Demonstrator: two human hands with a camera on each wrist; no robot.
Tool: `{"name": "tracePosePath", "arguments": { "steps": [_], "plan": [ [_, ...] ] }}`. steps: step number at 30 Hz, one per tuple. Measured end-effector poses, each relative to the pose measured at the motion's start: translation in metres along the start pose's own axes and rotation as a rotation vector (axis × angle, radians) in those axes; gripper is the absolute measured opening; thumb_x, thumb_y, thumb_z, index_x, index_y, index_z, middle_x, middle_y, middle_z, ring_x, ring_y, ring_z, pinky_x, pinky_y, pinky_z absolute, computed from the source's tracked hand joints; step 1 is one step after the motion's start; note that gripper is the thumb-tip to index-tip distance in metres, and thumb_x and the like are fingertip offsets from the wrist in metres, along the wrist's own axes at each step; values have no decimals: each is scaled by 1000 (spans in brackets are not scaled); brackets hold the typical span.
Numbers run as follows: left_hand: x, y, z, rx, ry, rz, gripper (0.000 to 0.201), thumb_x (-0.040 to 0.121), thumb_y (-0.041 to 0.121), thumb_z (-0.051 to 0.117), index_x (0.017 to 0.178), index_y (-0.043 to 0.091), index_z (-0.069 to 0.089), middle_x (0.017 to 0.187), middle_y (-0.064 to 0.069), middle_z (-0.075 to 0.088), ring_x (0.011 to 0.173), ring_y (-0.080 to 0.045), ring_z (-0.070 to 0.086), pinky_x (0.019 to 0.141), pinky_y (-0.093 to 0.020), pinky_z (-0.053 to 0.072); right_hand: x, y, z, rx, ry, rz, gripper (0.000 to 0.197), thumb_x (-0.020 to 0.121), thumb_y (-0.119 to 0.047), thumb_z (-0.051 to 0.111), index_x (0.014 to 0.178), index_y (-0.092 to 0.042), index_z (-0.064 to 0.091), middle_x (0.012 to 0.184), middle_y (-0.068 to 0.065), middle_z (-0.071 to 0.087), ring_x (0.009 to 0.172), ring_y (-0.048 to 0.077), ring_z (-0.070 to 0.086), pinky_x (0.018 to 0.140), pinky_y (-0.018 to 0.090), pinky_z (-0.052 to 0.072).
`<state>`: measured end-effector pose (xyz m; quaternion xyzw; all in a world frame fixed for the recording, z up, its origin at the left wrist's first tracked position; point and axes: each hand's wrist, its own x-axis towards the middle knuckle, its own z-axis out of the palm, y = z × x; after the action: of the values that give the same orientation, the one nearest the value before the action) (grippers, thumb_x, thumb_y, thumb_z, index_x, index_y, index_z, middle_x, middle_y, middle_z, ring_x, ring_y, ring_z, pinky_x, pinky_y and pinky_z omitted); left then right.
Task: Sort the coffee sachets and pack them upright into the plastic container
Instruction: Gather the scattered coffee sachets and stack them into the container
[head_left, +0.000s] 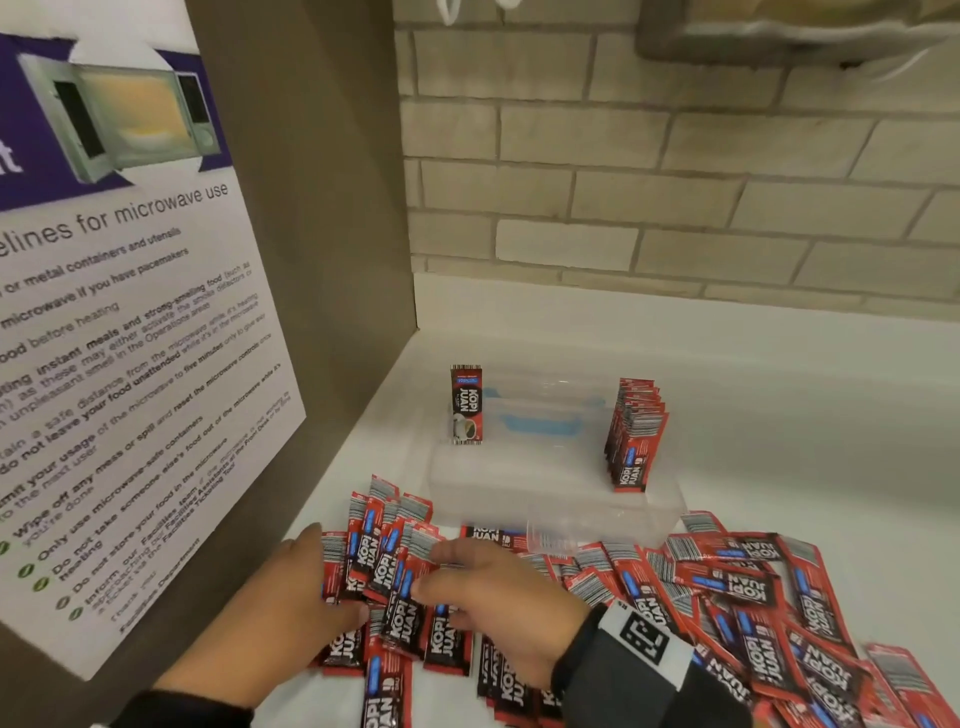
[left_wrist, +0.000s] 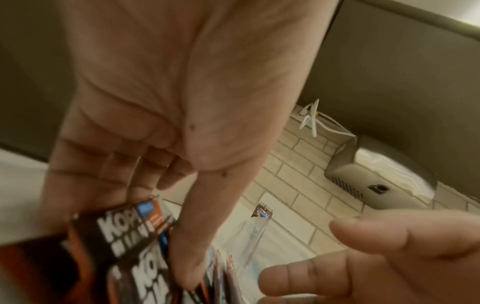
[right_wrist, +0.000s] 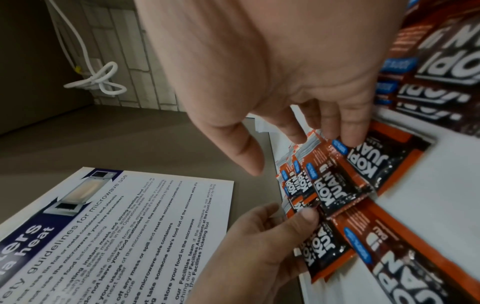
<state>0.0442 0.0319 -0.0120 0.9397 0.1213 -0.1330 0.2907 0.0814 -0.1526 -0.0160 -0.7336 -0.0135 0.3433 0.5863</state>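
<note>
Layout referenced to the plastic container (head_left: 550, 499)

We find one sachet (head_left: 466, 404) upright at the container's far left corner and a row of upright sachets (head_left: 635, 434) along its right wall. We see loose sachets (head_left: 753, 592) heaped on the counter (head_left: 779, 395) before and right of the container, a fanned bundle (head_left: 387, 551) before its left corner, and the notice (head_left: 130, 364) on the panel to its left.
</note>
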Motion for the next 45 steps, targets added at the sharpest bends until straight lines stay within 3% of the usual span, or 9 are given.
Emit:
{"name": "tracePosePath", "arguments": {
  "steps": [4, 8, 11, 15, 18, 27, 31, 37, 45],
  "plan": [
    [6, 18, 2, -104, -64, 54, 32, 70, 4, 73, 90, 24, 57, 83, -3, 69, 73, -2, 67, 64, -18, 52, -1, -1, -4, 4, -58, -9, 20, 86, -15, 61, 105, -19, 62, 102, -8, 64, 90, 1, 58, 75, 15, 45],
    [11, 26, 6, -274, -94, 49, 27, 75, -2, 65, 91, 19, 63, 79, 2, 74, 69, -8, 69, 62, -22, 54, 2, 4, -5, 56, -108, -36, 24, 86, -9, 58, 110, -11, 64, 94, -4, 66, 76, 0, 62, 59, 8, 45],
    [17, 28, 10, -491, -95, -57, 27, 76, 5, 65, 102, 13, 61, 80, -7, 74, 74, -20, 72, 68, -32, 56, 5, 3, -1, 48, -85, -51, 32, 80, -14, 63, 112, -10, 64, 104, 1, 67, 87, 6, 64, 70, 13, 49],
    [22, 32, 18, -599, -51, -82, 24, 90, 29, 62, 110, 17, 56, 88, -2, 73, 78, -17, 72, 73, -34, 55, 17, 10, 6, -104, -26, -89, 85, 48, -48, 66, 127, -19, 55, 133, 3, 50, 118, 20, 54, 101, 39, 45],
    [22, 34, 20, -511, -34, -32, 23, 93, 33, 56, 110, 17, 53, 94, 0, 70, 84, -15, 69, 78, -32, 54, 19, 11, 7, -142, -42, -112, 68, 45, -46, 62, 108, -20, 64, 125, 1, 52, 107, 26, 59, 95, 45, 48],
    [20, 22, 17, -559, 43, -32, 10, 98, 16, 45, 106, 19, 51, 92, -8, 70, 78, -21, 70, 68, -34, 53, -1, -9, -2, -107, -63, -152, 31, 82, -10, 59, 112, -4, 65, 106, 11, 68, 91, 17, 64, 87, 32, 50],
    [13, 14, 11, -561, 156, -20, 13, 99, 17, 44, 101, 27, 51, 95, -7, 68, 78, -22, 69, 59, -32, 53, -5, -12, -8, -148, -4, -170, 35, 86, -14, 60, 120, -11, 58, 105, -3, 62, 93, 8, 57, 90, 28, 47],
    [1, 17, -4, -719, 276, 54, 18, 99, 20, 44, 99, 37, 51, 104, -1, 66, 91, -19, 67, 84, -41, 51, -4, -21, -7, -61, 66, -231, 33, 88, -14, 58, 121, -18, 54, 103, -5, 54, 98, 11, 54, 91, 29, 46],
    [2, 59, -4, -868, 178, 263, 31, 100, 20, 42, 117, 44, 50, 108, 6, 69, 95, -6, 67, 78, -27, 49, 11, -54, 4, 455, -158, -218, 36, 94, -23, 53, 129, -16, 47, 111, 9, 64, 93, 21, 63, 84, 39, 50]
  ]
}}
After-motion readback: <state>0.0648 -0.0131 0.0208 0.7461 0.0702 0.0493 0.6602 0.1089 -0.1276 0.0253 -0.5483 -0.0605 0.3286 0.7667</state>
